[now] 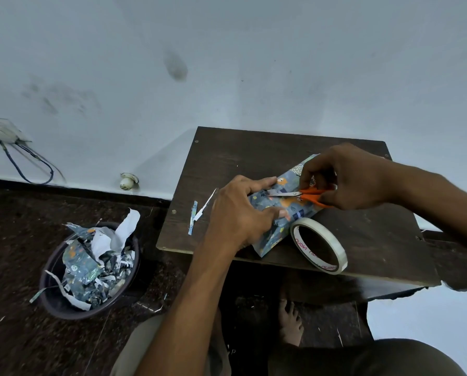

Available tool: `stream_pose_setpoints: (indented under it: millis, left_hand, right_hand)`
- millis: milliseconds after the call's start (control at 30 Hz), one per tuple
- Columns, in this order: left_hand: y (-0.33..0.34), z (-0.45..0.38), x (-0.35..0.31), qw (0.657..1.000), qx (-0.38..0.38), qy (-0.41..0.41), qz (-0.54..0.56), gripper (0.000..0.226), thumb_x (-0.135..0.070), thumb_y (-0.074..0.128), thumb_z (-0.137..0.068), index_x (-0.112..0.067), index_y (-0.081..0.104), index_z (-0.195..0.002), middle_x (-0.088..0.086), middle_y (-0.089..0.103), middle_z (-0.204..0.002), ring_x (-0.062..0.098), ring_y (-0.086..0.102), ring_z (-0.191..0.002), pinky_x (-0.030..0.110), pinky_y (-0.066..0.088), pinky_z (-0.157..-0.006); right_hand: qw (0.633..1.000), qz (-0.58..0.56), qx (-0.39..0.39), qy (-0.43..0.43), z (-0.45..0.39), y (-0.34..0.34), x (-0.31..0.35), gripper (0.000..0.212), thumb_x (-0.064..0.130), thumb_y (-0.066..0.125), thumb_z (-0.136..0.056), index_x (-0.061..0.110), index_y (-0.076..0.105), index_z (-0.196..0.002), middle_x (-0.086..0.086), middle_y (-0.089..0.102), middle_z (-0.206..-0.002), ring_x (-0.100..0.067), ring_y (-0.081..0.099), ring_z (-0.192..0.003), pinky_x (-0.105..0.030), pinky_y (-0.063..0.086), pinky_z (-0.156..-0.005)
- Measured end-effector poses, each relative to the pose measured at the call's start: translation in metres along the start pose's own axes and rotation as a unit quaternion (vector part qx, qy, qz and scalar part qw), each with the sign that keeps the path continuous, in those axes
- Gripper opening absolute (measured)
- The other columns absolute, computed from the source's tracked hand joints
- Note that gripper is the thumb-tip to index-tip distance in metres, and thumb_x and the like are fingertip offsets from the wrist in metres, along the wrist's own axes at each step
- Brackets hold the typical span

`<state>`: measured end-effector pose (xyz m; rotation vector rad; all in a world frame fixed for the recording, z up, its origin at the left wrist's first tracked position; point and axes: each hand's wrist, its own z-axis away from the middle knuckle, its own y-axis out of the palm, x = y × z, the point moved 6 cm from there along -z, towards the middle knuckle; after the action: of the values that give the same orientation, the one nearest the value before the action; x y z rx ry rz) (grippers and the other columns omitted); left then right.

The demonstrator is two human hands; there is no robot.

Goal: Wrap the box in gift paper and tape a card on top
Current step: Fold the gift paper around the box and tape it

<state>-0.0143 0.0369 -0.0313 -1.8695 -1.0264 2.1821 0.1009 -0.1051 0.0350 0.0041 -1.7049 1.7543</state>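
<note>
From the head camera, I see my left hand pressed down on the wrapped box, fingers and thumb curled round its near end, I'd judge to keep it from sliding while I cut. My right hand grips the orange scissors, fingers through the handles, blades nearly closed and pointing toward my left fingers across the top of the box, probably to trim loose paper there.

The box lies between my two hands on the dark wooden board, already covered in blue-grey gift paper with small orange and white figures. I can see no card on it. The paper looks creased at the end under my left palm (I can't tell whether that flap is taped). The tape roll sits just nearer me than the box, touching it or nearly so, within reach of my right hand. Two paper strips lie just left of my left hand, and a bin of offcuts sits well beyond that on the floor.
</note>
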Motion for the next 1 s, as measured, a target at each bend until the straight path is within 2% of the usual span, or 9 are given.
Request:
stream_pose_setpoints:
  millis: [300,633,733,833,1000]
  left_hand:
    - [0.0012,-0.0012,0.0014,1.000,0.001,-0.005,0.000,0.065,-0.041,0.092,-0.067,-0.043,0.067,-0.127,-0.013,0.059,-0.116,0.009,0.061,-0.106,0.039,0.055,-0.097]
    - [0.0013,-0.0002,0.0017,1.000,0.002,-0.006,0.006,0.064,-0.041,0.091,-0.068,-0.044,0.067,-0.127,-0.014,0.058,-0.115,0.007,0.061,-0.107,0.038,0.055,-0.098]
    - [0.0008,0.0000,0.0016,1.000,0.000,-0.008,0.007,0.064,-0.040,0.091,-0.068,-0.044,0.067,-0.127,-0.016,0.058,-0.114,0.006,0.060,-0.107,0.037,0.054,-0.098]
    - [0.0012,-0.0004,0.0021,1.000,0.005,-0.010,0.007,0.065,-0.040,0.091,-0.068,-0.043,0.067,-0.128,-0.014,0.058,-0.116,0.009,0.060,-0.110,0.039,0.054,-0.099]
    - [0.0004,0.0005,0.0001,1.000,0.005,-0.009,0.000,0.065,-0.041,0.091,-0.068,-0.043,0.066,-0.128,-0.014,0.058,-0.118,0.007,0.059,-0.108,0.037,0.054,-0.098]
  right_hand:
    - [1.000,-0.004,0.018,0.003,-0.0026,0.0018,0.0023,0.025,0.007,0.077,-0.075,0.029,0.071,-0.087,0.003,0.067,-0.065,-0.009,0.059,-0.059,-0.014,0.044,-0.057]
    - [0.999,-0.018,0.038,0.011,-0.0052,0.0024,0.0023,0.026,0.001,0.076,-0.078,0.025,0.073,-0.088,0.003,0.068,-0.062,-0.005,0.058,-0.055,-0.011,0.043,-0.057]
    - [0.998,-0.029,0.056,0.028,-0.0049,0.0023,-0.0009,0.027,0.006,0.075,-0.080,0.032,0.072,-0.088,0.006,0.069,-0.063,-0.006,0.061,-0.057,-0.017,0.047,-0.062]
    - [0.992,-0.057,0.099,0.053,-0.0053,0.0059,-0.0041,0.025,0.010,0.075,-0.083,0.034,0.072,-0.089,0.004,0.071,-0.065,-0.010,0.063,-0.060,-0.033,0.054,-0.070]
    - [0.985,-0.105,0.122,0.062,-0.0065,0.0086,0.0016,0.023,0.005,0.073,-0.085,0.026,0.074,-0.092,0.001,0.073,-0.068,-0.011,0.064,-0.062,-0.034,0.054,-0.070]
